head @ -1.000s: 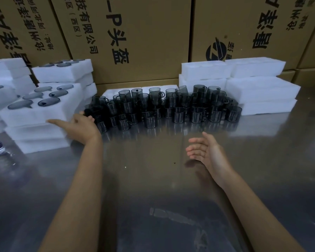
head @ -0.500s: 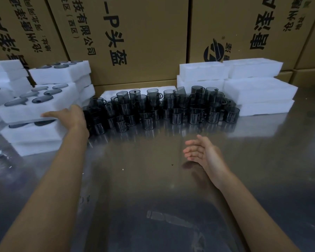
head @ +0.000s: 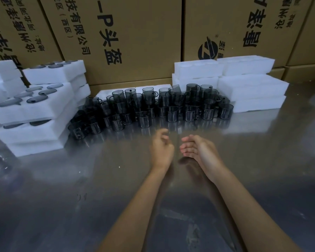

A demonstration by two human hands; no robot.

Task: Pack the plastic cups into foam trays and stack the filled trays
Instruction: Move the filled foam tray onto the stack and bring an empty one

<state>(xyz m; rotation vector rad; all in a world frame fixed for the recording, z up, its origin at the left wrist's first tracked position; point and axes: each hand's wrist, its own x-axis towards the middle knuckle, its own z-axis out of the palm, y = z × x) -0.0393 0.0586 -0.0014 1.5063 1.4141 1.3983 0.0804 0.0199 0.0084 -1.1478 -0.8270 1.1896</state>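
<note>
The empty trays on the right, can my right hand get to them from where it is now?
Probably yes. The right hand is open, holds nothing, and bare table lies between it and the empty trays. The cups stand left of that path.

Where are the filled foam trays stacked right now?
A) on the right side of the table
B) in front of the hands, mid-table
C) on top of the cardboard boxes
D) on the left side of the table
D: the filled foam trays, dark cup tops showing in their pockets, are stacked at the left of the table; the trays on the right show no cups.
</note>
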